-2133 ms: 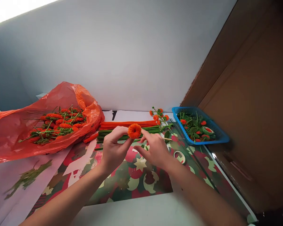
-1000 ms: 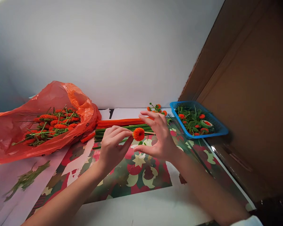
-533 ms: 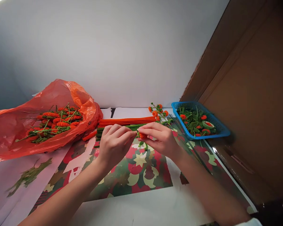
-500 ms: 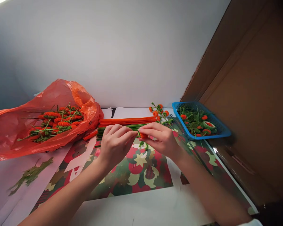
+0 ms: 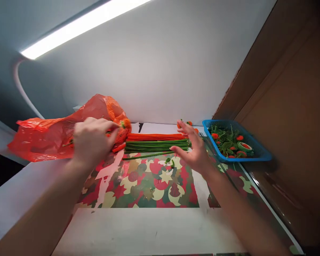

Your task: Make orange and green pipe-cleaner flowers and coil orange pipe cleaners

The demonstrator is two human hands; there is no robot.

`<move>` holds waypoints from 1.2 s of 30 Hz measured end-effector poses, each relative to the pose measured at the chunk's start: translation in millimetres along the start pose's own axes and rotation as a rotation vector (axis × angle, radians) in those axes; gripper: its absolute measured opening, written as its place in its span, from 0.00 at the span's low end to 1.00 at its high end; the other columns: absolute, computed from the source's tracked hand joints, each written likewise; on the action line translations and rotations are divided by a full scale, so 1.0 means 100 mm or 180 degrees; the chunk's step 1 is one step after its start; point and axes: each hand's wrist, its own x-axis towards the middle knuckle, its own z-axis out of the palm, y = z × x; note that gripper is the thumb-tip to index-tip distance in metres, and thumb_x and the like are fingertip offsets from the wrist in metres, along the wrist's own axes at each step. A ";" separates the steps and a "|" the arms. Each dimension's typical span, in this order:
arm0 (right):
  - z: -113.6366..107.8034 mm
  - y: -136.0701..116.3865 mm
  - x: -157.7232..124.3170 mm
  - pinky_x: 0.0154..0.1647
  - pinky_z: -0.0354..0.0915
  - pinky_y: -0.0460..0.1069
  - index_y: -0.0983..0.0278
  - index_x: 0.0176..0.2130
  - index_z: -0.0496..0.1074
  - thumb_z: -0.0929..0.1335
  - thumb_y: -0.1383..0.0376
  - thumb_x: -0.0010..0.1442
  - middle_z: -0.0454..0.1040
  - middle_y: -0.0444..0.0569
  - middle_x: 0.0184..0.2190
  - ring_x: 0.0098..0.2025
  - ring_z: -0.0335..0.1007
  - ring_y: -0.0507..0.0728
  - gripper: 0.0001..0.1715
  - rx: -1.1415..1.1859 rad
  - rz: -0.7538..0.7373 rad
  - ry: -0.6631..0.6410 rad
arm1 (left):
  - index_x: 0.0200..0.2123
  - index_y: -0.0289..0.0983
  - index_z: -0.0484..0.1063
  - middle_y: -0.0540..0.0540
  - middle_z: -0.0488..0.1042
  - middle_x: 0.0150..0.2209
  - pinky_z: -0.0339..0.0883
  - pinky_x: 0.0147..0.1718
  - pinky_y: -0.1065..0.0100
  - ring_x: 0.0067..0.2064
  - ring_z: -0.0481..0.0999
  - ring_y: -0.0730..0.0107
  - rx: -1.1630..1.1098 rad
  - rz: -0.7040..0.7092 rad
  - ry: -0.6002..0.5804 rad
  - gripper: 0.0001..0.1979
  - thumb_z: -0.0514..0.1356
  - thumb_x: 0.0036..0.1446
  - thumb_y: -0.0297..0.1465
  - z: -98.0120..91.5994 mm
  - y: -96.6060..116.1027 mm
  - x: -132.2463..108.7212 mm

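My left hand (image 5: 92, 140) is pinched on a small orange pom-pom flower (image 5: 125, 123) and holds it at the mouth of the orange plastic bag (image 5: 56, 133), which lies on its side at the left. My right hand (image 5: 193, 147) hovers open, fingers spread, above the right end of the green stems (image 5: 156, 145) and holds nothing. A bundle of orange stems (image 5: 154, 136) lies just behind the green ones. A loose green stem (image 5: 148, 155) rests in front of them.
A blue basket (image 5: 264, 155) with green leaves, orange flowers and tape rolls stands at the right, next to a brown cardboard wall (image 5: 288, 106). Patterned paper (image 5: 149, 181) covers the table's middle. A white wall rises behind.
Both hands were together on the flower; now my left hand has carried it left to the bag's mouth. My right hand let go and opened. The view swung left and up.
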 end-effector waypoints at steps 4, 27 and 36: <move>-0.14 -0.03 0.06 0.49 0.71 0.58 0.50 0.59 0.63 0.66 0.64 0.62 0.65 0.49 0.59 0.51 0.71 0.60 0.27 0.0080 0.0119 0.0538 | 0.21 0.38 0.76 0.48 0.66 0.16 0.59 0.33 0.58 0.26 0.67 0.60 0.0468 -0.0812 -0.0757 0.12 0.62 0.50 0.38 -0.09 -0.73 0.12; 0.40 0.31 -0.15 0.47 0.66 0.53 0.64 0.41 0.74 0.68 0.67 0.58 0.77 0.51 0.43 0.47 0.70 0.58 0.09 -0.0737 0.0675 -0.1235 | 0.34 0.30 0.74 0.28 0.75 0.37 0.67 0.38 0.53 0.42 0.75 0.44 0.0210 -0.0914 -0.1877 0.14 0.48 0.56 0.24 0.77 -0.06 -0.74; 1.14 0.50 0.09 0.58 0.56 0.61 0.64 0.58 0.64 0.70 0.65 0.58 0.66 0.58 0.58 0.60 0.59 0.64 0.29 -0.1125 0.0330 -0.1916 | 0.40 0.31 0.70 0.32 0.74 0.41 0.68 0.37 0.58 0.40 0.76 0.51 -0.0059 -0.1332 -0.1649 0.16 0.45 0.58 0.29 0.40 0.02 -1.04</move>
